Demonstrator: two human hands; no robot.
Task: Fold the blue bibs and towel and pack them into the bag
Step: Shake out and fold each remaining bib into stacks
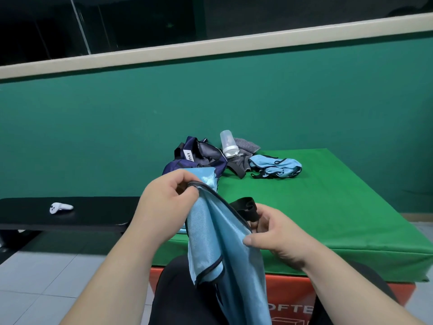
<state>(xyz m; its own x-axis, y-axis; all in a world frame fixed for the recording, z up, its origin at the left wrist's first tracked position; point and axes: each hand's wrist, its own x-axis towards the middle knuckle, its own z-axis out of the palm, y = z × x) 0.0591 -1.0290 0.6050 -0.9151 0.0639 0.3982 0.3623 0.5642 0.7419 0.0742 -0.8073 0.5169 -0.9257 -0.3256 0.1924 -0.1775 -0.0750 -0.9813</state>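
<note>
A green wall (117, 125) meets a cream ledge (210, 48), with what seems dark glass (140, 19) above. A black bench (70, 214) stands on pale floor tiles (46, 289) beside a green mat (328, 207).

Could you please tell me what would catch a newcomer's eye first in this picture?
First, the light blue bib, held up in the foreground between the left hand and the right hand, each pinching its edge. Behind it, at the far end of the green mat, lie a navy bag, a clear bottle, a grey towel and a heap of more blue bibs.
</note>
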